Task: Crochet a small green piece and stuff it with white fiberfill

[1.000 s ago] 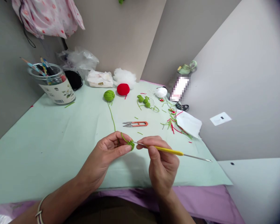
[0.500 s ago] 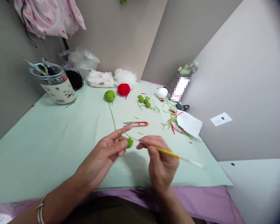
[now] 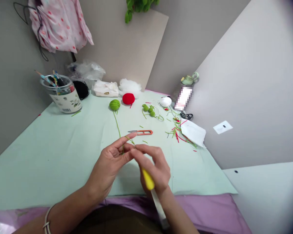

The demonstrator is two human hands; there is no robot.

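Note:
My left hand [image 3: 108, 164] is closed in a pinch, with a green yarn strand [image 3: 117, 126] running over its raised index finger. The small green crochet piece that it held a moment ago is now hidden behind the fingers. My right hand [image 3: 157, 165] grips a crochet hook [image 3: 148, 179] with a yellow grip and a pale, flat end slanting down toward me. Its fingertips meet those of my left hand, and the hook's tip is mostly covered. The strand leads back to a green yarn ball [image 3: 114, 105]. Just beyond my hands lie orange thread snips [image 3: 145, 132].
Across the back stand a pencil jar [image 3: 65, 99], a tissue pack [image 3: 105, 88], white stuffing [image 3: 130, 87] and a red yarn ball [image 3: 128, 98]. Small green crocheted balls [image 3: 151, 112], a white yarn ball [image 3: 165, 101], yarn scraps [image 3: 177, 133] and white paper [image 3: 193, 132] lie to the right.
My right hand has moved left against my left hand's fingertips. The hook has swung from pointing rightward to slanting down toward me. The view has tilted slightly up.

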